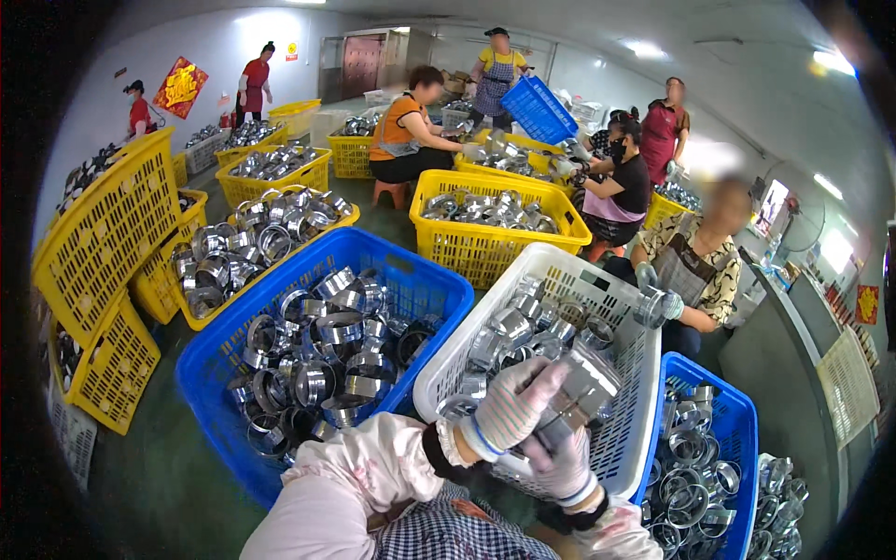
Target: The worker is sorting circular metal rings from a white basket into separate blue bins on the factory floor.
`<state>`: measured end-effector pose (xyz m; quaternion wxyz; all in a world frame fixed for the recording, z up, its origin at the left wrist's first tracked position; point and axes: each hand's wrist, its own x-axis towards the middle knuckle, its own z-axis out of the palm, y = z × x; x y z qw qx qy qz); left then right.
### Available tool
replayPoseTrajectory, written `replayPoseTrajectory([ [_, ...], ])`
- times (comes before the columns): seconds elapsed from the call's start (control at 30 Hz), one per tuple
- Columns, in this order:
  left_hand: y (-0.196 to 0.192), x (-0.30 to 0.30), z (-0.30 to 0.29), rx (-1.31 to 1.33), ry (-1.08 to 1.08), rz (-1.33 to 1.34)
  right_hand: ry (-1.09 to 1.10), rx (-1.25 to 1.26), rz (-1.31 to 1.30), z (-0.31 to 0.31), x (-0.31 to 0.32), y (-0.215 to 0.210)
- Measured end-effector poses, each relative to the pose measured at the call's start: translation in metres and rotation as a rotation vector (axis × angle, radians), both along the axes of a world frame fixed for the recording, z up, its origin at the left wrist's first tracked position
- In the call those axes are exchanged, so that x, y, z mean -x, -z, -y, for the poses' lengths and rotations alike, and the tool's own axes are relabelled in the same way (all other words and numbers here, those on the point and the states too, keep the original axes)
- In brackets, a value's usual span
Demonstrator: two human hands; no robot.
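Note:
Both my gloved hands are over a white basket of shiny metal rings. Between them is a shiny metal piece, broad and boxy in outline and smeared by motion; whether it is one part or several rings together I cannot tell. My left hand is closed on its left side, thumb and fingers against the metal. From below, my right hand grips its lower end. The gloves are white and striped, with pinkish fingers.
A blue basket of metal rings stands left, another blue basket right. Yellow baskets fill the space ahead, some stacked at left. A co-worker sits close at right holding rings; other people work farther back. A grey counter runs along the right.

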<state>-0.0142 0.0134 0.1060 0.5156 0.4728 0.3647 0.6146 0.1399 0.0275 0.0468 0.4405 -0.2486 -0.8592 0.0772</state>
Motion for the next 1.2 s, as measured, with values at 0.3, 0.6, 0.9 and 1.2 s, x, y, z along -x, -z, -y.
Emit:
replayPoseTrajectory([
  [0.3, 0.019, 0.006, -0.002, 0.066, -0.032, 0.036, 0.051, 0.088, 0.144, 0.015, -0.012, 0.021],
  [0.6, 0.068, -0.010, -0.006, -0.103, 0.082, -0.234, -0.068, 0.452, -0.142, 0.009, -0.033, 0.062],
  [0.9, 0.064, 0.012, -0.043, 0.202, -0.055, 0.094, 0.298, -0.428, 0.361, -0.050, -0.110, 0.028],
  [1.2, 0.064, 0.217, -0.115, -0.019, -0.702, -0.074, 1.491, 0.530, -0.832, -0.078, -0.334, 0.114],
])
